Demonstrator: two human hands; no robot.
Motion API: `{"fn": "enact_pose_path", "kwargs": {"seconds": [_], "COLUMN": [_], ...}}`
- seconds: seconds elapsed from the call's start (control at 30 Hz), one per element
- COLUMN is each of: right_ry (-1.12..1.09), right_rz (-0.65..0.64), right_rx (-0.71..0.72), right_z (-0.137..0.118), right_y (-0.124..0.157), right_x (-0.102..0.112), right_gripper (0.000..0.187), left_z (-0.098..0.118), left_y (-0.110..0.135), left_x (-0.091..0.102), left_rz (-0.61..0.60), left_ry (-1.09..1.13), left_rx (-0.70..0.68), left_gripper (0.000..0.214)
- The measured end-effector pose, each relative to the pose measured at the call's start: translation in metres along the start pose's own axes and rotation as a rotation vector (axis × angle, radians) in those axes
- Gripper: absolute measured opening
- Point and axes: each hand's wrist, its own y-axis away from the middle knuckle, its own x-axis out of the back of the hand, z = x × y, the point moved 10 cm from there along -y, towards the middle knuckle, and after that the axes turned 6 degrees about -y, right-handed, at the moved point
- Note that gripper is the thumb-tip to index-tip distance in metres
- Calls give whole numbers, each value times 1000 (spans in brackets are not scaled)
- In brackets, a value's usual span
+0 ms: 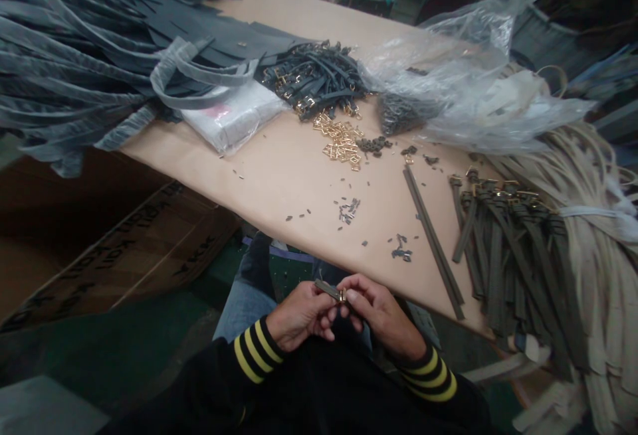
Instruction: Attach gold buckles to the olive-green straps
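Note:
My left hand and my right hand meet just below the table's near edge, over my lap. Both are closed on a short dark strap with a small gold buckle at its end. The left fingers pinch the strap. The right thumb and fingers press on the buckle end. On the table beyond lie a heap of gold buckles and small dark loops.
A beige table carries a pile of dark buckled straps, a white packet, clear plastic bags, olive straps at right and cream strips. Grey straps heap at left. A cardboard box stands below.

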Motion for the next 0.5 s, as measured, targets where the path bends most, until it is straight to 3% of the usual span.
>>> {"fn": "enact_pose_path", "kwargs": {"seconds": [0.5], "right_ry": [24], "right_rz": [-27], "right_rx": [14], "right_z": [-5], "right_y": [0], "right_x": [-3], "right_gripper": [29], "left_z": [11], "left_y": [3], "left_x": [1], "left_rz": [54], "left_ry": [-204], "left_rx": [-90], "left_gripper": [24]}}
